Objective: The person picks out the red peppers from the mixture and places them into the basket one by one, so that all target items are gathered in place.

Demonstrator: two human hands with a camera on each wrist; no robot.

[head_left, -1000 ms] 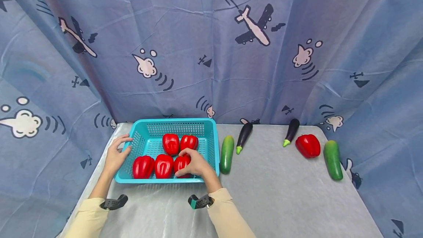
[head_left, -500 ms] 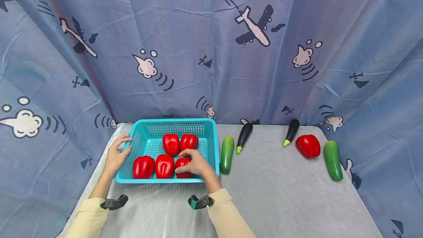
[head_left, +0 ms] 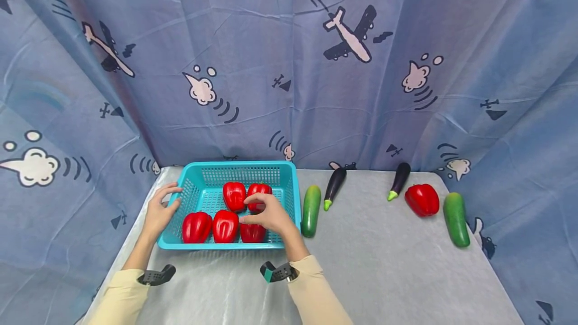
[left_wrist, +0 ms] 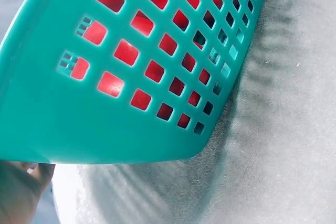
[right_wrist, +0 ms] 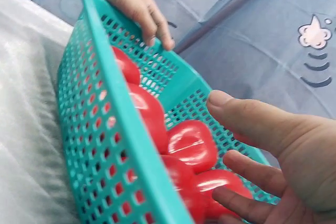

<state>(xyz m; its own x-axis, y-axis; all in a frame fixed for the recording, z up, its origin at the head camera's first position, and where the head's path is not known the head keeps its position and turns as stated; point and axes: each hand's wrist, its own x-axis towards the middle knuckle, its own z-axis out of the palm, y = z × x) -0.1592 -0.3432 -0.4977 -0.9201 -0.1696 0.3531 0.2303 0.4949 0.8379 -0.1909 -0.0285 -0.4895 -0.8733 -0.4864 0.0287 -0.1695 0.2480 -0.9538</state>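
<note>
A turquoise plastic basket (head_left: 226, 247) holds several red bell peppers, among them one at the front left (head_left: 196, 227) and one in the front middle (head_left: 225, 226). My left hand (head_left: 158, 214) grips the basket's left rim, fingers bent over the edge in the right wrist view. Above the front right pepper (head_left: 253, 233) hovers my right hand (head_left: 272, 215), thumb and fingers spread apart with nothing between them. It partly hides that pepper and the back right one (head_left: 259, 189). In the right wrist view, the spread fingers (right_wrist: 252, 174) show over the peppers.
Right of the basket lie a cucumber (head_left: 310, 212) and an eggplant (head_left: 334, 188). Farther right on the grey table (head_left: 370, 265) are another eggplant (head_left: 399, 181), a bell pepper (head_left: 422, 200) and a second cucumber (head_left: 456, 219). A patterned blue curtain (head_left: 253, 104) hangs behind.
My right hand has let go of the front right pepper and risen slightly, shifting right. That pepper now sits in the basket's front row. The left hand stays at the rim.
</note>
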